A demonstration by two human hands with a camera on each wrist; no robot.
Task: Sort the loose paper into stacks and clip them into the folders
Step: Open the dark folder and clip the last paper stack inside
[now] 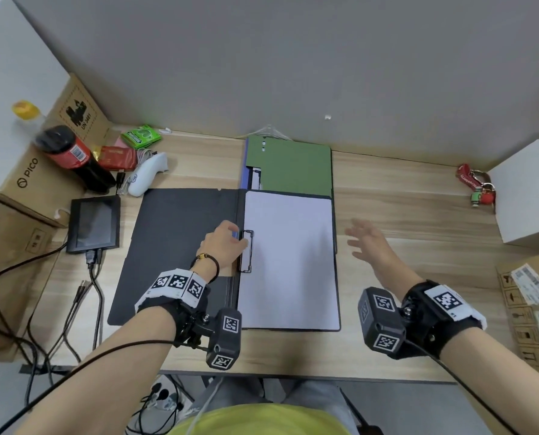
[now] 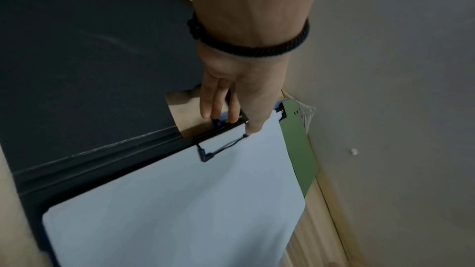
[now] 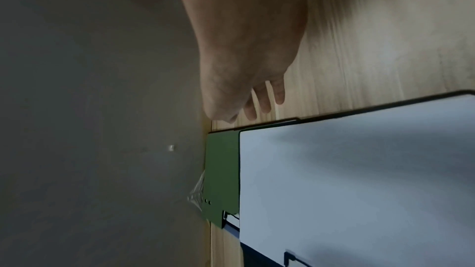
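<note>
A black folder (image 1: pixel 174 246) lies open on the wooden desk. A stack of white paper (image 1: pixel 290 262) fills its right half, and the black wire clip (image 1: pixel 246 251) sits on the stack's left edge. My left hand (image 1: pixel 227 243) pinches the clip (image 2: pixel 221 145) at its spine end, fingers on the bar and thumb on the wire frame. My right hand (image 1: pixel 367 241) hovers open over bare desk, right of the folder, holding nothing. Behind, green paper (image 1: pixel 293 167) lies in a blue folder (image 1: pixel 244 174) against the wall. Both the white paper (image 3: pixel 359 180) and the green paper (image 3: pixel 222 170) appear in the right wrist view.
At the left stand a dark bottle (image 1: pixel 73 155), a PICO box (image 1: pixel 26 174), a white controller (image 1: pixel 145 177) and a small screen (image 1: pixel 94 222) with cables. A key bunch (image 1: pixel 478 186), a white box (image 1: pixel 525 196) and a cardboard box (image 1: pixel 532 312) sit at the right.
</note>
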